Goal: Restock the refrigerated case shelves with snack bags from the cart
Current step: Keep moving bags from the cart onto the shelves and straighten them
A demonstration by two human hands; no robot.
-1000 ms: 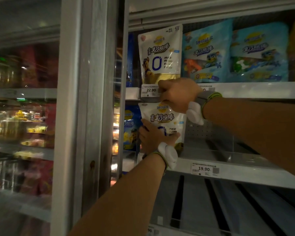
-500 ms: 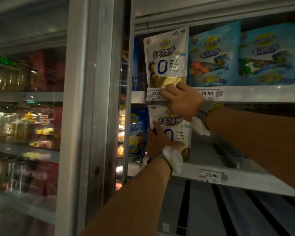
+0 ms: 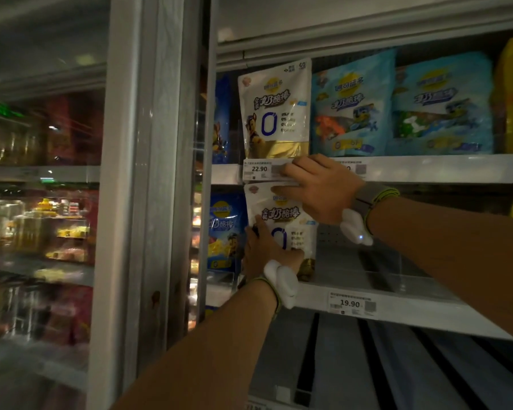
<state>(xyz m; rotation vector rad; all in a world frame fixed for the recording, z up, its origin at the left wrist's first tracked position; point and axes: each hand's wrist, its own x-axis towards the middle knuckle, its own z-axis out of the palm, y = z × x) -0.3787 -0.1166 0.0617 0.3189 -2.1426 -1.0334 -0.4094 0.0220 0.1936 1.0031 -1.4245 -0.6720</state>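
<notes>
Top shelf stocked. Both hands, left and right, gripping white bag, standing it on near-bare middle shelf.

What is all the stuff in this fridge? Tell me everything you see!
white snack bag: one, white and gold, top shelf, left
white snack bag in hand: one, white, middle shelf, standing
light blue bags: two, top shelf, right of the white one
dark blue bag: one, middle shelf, far left
price tags: 22.90 top shelf edge, 19.90 middle shelf edge
left hand: holds the lower white bag
right hand: fingers on the bag's top
</notes>
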